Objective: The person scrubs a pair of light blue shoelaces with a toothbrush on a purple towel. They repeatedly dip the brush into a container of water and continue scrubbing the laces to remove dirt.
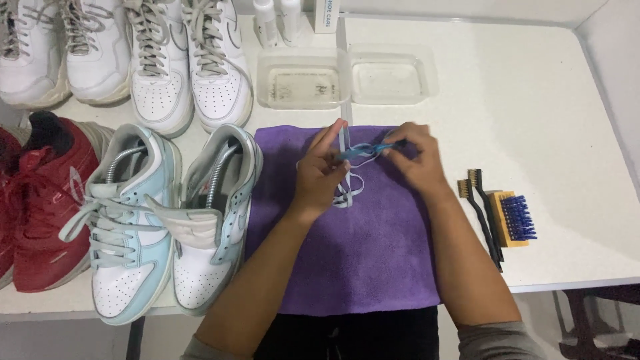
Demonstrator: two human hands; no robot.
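Both my hands are over a purple cloth [360, 253] spread on the white table. My left hand [320, 173] and my right hand [413, 160] pinch a pale blue shoelace [363, 152] between them, its loops hanging down onto the cloth. To the left of the cloth stands a pair of light blue and white sneakers [173, 220]; the right one has no lace and its tongue is folded out.
Two clear plastic trays [303, 77] sit behind the cloth, with white bottles and a box behind them. Small brushes [500, 217] lie to the right. White sneakers [180, 60] stand at the back left, red sneakers [33, 200] at the far left.
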